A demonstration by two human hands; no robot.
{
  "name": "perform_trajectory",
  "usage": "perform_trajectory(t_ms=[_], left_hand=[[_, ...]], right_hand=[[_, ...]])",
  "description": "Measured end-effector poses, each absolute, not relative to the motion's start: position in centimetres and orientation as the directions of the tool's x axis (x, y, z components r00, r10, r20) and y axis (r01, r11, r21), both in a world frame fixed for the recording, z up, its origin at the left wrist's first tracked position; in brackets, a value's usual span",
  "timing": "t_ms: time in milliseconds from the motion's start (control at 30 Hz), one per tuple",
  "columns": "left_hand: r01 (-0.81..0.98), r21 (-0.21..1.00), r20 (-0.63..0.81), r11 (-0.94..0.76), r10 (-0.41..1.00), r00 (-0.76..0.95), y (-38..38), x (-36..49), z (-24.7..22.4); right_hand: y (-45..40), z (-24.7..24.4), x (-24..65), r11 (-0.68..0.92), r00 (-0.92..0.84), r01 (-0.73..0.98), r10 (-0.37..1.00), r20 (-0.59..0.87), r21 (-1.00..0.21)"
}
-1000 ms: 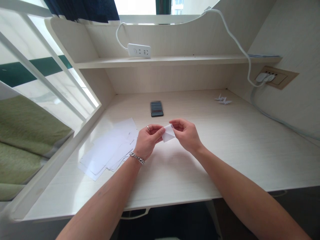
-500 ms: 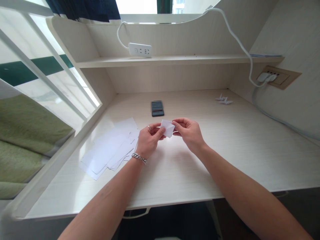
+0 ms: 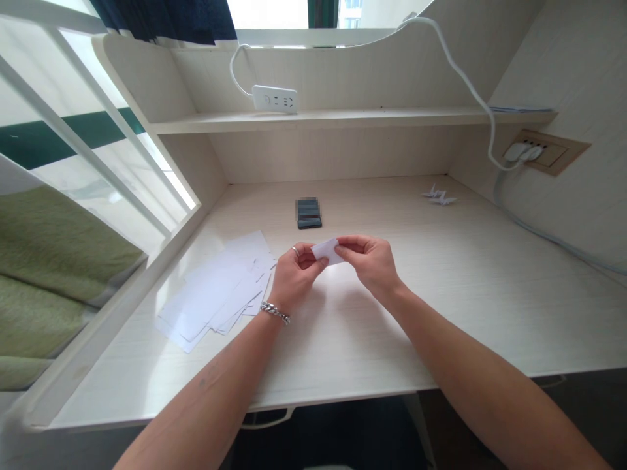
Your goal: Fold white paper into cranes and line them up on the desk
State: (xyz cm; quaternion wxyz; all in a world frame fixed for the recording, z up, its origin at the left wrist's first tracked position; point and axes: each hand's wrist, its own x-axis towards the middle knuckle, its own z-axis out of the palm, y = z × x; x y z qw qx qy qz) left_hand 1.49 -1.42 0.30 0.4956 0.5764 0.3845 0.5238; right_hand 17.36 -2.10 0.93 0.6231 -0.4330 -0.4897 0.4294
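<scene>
A small white piece of folded paper (image 3: 326, 250) is held above the desk between both hands. My left hand (image 3: 296, 273), with a ring and a chain bracelet on it, pinches the paper's left side between thumb and fingers. At the paper's right edge, my right hand (image 3: 369, 261) is closed on it with thumb and forefinger. Fingertips cover parts of the paper, so its exact folds cannot be made out. To the left of my left hand lie several loose white sheets (image 3: 215, 287), overlapping one another.
A dark phone (image 3: 308, 213) lies behind my hands on the desk (image 3: 490, 294). Small white folded paper cranes (image 3: 441, 197) rest at the back right. The shelf (image 3: 343, 120) bears a white power strip (image 3: 275, 99); a white cable (image 3: 458, 68) runs to the wall socket (image 3: 546, 151).
The paper has turned from a tilted square with a visible flap to a narrower, flatter-looking shape. The right thumb now lies over its right side. Both hands stay at nearly the same place.
</scene>
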Motion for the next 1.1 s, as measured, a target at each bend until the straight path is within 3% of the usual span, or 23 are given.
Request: perform_trajectory(t_ms=[200, 500, 700, 1100], left_hand=[[0.067, 0.950, 0.299, -0.306, 0.949, 0.098, -1.5, 1.4, -0.1], [-0.048, 0.959, 0.284, -0.280, 0.944, 0.167, -1.3, 1.5, -0.4], [-0.102, 0.958, 0.283, -0.269, 0.945, 0.163, -1.6, 1.5, 0.0], [-0.092, 0.959, 0.282, -0.269, 0.942, 0.183, -1.6, 1.6, 0.2]], right_hand=[[-2.1, 0.7, 17.3, 0.281, 0.138, -0.040, 0.952, 0.273, -0.959], [-2.3, 0.5, 16.9, 0.328, 0.162, -0.008, 0.933, 0.323, -0.945], [-2.8, 1.0, 16.6, 0.382, 0.194, 0.114, 0.897, 0.398, -0.917], [-2.9, 0.9, 16.7, 0.409, 0.151, 0.162, 0.889, 0.433, -0.898]])
